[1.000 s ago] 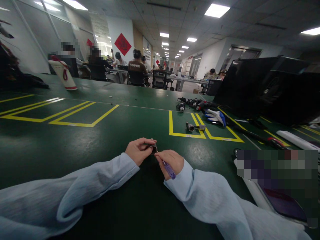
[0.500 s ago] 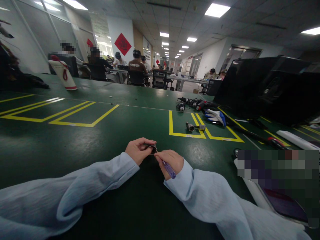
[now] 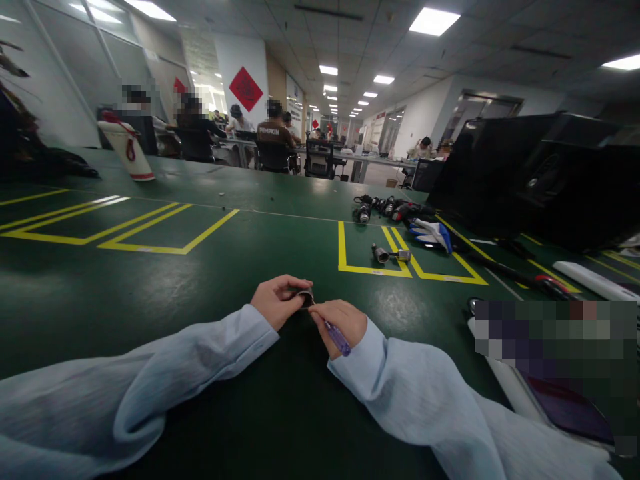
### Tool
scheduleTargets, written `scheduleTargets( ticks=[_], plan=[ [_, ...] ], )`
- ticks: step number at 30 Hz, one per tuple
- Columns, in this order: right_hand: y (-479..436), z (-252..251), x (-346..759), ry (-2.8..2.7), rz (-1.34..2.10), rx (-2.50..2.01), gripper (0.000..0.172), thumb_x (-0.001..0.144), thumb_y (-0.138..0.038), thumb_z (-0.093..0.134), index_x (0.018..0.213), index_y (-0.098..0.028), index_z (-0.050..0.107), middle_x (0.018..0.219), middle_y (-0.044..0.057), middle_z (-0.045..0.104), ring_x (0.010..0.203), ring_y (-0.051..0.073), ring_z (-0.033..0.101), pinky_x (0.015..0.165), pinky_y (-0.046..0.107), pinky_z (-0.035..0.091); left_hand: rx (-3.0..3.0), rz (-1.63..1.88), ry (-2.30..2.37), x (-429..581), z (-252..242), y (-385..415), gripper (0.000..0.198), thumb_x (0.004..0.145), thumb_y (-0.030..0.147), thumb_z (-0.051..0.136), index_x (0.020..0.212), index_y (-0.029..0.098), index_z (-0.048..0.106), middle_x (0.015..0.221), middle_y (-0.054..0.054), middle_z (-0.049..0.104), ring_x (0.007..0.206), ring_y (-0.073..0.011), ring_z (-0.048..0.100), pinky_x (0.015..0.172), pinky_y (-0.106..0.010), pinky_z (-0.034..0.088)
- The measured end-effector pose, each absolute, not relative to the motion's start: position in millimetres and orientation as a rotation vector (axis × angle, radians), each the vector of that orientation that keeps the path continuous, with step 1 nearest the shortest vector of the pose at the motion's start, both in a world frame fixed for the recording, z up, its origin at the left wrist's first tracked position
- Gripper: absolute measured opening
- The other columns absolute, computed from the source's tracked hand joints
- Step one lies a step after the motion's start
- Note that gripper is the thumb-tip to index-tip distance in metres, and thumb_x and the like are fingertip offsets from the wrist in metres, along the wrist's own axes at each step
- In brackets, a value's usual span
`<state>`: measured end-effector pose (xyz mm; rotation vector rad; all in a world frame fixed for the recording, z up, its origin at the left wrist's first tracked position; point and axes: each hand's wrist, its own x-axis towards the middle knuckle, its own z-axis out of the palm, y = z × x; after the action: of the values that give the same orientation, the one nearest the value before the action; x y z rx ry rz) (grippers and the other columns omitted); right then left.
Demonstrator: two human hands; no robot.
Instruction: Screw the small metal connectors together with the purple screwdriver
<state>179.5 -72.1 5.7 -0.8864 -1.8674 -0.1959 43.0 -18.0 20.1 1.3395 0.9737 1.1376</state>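
My left hand (image 3: 277,300) is closed on a small round metal part (image 3: 305,297), gripping it between thumb and fingers; its open, hollow side faces me. In my right hand (image 3: 344,323) is a screwdriver with a translucent purple handle (image 3: 339,339). The handle slants down toward my wrist, and the screwdriver's thin shaft points at the metal part. Whether the tip touches it is hidden by my fingers. Beyond my hands, two similar metal fittings (image 3: 381,254) lie by the yellow tape on the green table (image 3: 210,293).
Black cabled tools (image 3: 385,207) and a blue-and-white glove (image 3: 431,235) lie at the back right. A dark monitor (image 3: 525,167) stands behind them. A tablet-like device (image 3: 565,407) is near my right sleeve. A white cup (image 3: 129,150) stands back left. Several people sit farther off.
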Motion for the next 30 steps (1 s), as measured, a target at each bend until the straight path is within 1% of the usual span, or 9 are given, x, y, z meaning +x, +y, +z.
scheduleTargets(
  ticks=[9,12,15,18,20,23,26,30],
  plan=[
    [-72.7,8.8,179.1,-1.900,-0.214,-0.860,0.019,0.081,-0.016,0.042,0.077,-0.016,0.061,0.069,0.005,0.068,0.061,0.013,0.062,0.061,0.023,0.049,1.351,1.152,0.955,41.9,15.9,-14.7,0.018,0.050,0.013,0.066,0.067,0.011,0.061,0.082,-0.007,0.069,0.069,-0.0178,0.066,0.071,-0.032,0.053],
    [-69.9,7.8,177.7,-1.874,-0.287,-0.812,0.022,0.082,-0.018,0.040,0.074,-0.016,0.061,0.066,0.005,0.068,0.058,0.012,0.061,0.058,0.023,0.049,1.348,1.155,0.954,43.1,18.0,-16.6,0.017,0.049,0.011,0.065,0.066,0.011,0.061,0.081,-0.007,0.069,0.069,-0.0169,0.066,0.073,-0.031,0.052],
    [-67.4,6.0,177.5,-1.871,-0.337,-0.813,0.025,0.082,-0.018,0.039,0.072,-0.017,0.061,0.064,0.005,0.068,0.056,0.013,0.061,0.057,0.023,0.048,1.355,1.147,0.943,43.7,19.7,-18.1,0.017,0.050,0.011,0.065,0.066,0.011,0.062,0.081,-0.007,0.069,0.068,-0.0166,0.066,0.072,-0.030,0.053],
    [-66.4,4.2,179.2,-1.887,-0.322,-0.838,0.023,0.082,-0.017,0.040,0.073,-0.017,0.061,0.067,0.006,0.068,0.058,0.013,0.062,0.058,0.024,0.049,1.359,1.151,0.931,43.1,19.2,-17.5,0.018,0.049,0.013,0.067,0.066,0.011,0.062,0.082,-0.007,0.069,0.068,-0.0167,0.066,0.070,-0.029,0.053],
    [-66.5,3.3,180.6,-1.895,-0.294,-0.820,0.022,0.081,-0.017,0.041,0.075,-0.016,0.062,0.068,0.006,0.068,0.060,0.014,0.062,0.058,0.024,0.049,1.343,1.129,0.929,42.0,19.2,-17.1,0.020,0.049,0.014,0.067,0.068,0.011,0.063,0.082,-0.007,0.069,0.067,-0.0170,0.066,0.065,-0.028,0.054],
    [-68.0,4.3,181.7,-1.860,-0.125,-0.835,0.019,0.079,-0.016,0.045,0.081,-0.015,0.063,0.074,0.006,0.069,0.065,0.014,0.063,0.063,0.024,0.049,1.318,1.090,0.932,40.4,22.3,-18.3,0.023,0.050,0.015,0.067,0.072,0.011,0.064,0.081,-0.007,0.069,0.065,-0.0166,0.065,0.059,-0.027,0.054],
    [-70.4,8.5,181.4,-1.713,0.163,-0.941,0.017,0.078,-0.018,0.048,0.078,-0.015,0.065,0.073,0.006,0.069,0.067,0.014,0.064,0.065,0.024,0.050,1.309,1.092,0.942,39.5,26.8,-20.6,0.024,0.050,0.013,0.066,0.074,0.011,0.065,0.083,-0.006,0.069,0.067,-0.0155,0.065,0.061,-0.026,0.053],
    [-71.3,12.3,180.2,-1.484,0.556,-1.024,0.018,0.077,-0.024,0.051,0.076,-0.015,0.067,0.069,0.006,0.070,0.066,0.016,0.065,0.063,0.025,0.052,1.313,1.076,0.946,39.3,28.8,-21.8,0.027,0.050,0.012,0.066,0.077,0.011,0.065,0.085,-0.006,0.069,0.067,-0.0157,0.064,0.064,-0.028,0.053]
  ],
)
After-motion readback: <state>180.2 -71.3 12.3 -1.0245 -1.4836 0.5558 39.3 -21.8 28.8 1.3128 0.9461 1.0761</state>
